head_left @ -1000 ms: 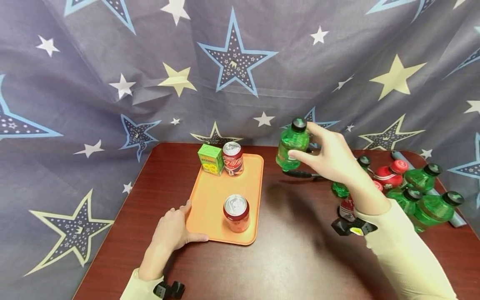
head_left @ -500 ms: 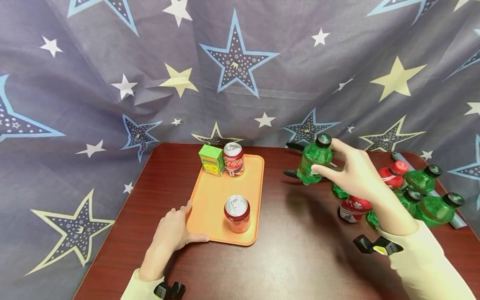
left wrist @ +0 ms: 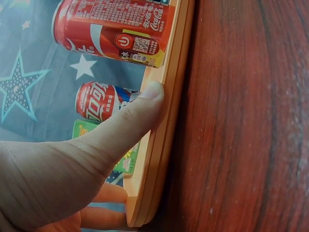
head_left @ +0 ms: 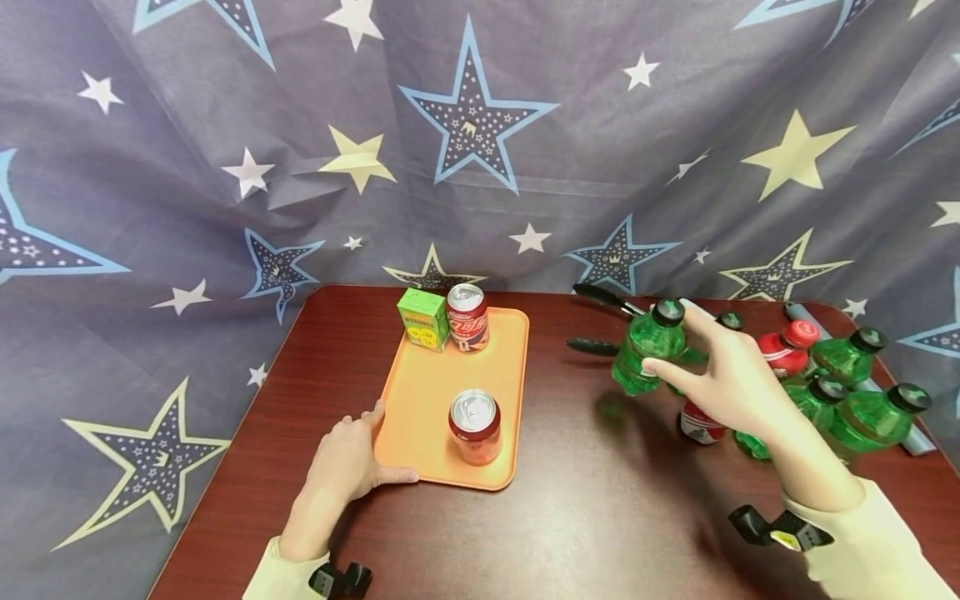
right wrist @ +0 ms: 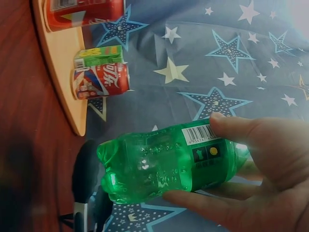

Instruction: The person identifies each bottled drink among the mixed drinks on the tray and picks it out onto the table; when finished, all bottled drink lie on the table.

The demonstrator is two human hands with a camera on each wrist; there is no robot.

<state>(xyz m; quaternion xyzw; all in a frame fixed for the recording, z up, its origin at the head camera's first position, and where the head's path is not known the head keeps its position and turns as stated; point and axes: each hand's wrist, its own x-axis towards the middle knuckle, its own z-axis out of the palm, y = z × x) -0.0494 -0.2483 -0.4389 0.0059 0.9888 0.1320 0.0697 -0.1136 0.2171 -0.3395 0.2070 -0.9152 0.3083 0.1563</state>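
Observation:
My left hand grips the near left corner of an orange tray, thumb along the front rim and fingers at the left side. On the tray stand a Coca-Cola can near the front, another Coca-Cola can at the back and a green drink carton beside it. My right hand holds a green plastic bottle with a black cap, slightly tilted, above the table. In the right wrist view, thumb and fingers wrap the label part of this bottle; its base faces away from the hand.
Several green bottles and red-capped bottles stand at the right, partly behind my right arm. Black-tipped tongs lie behind the held bottle. A grey bar lies along the right edge. A star-patterned curtain hangs behind the table.
My right hand has carried the green bottle rightward and down, away from the tray toward the other bottles. My left hand and the tray stay in place.

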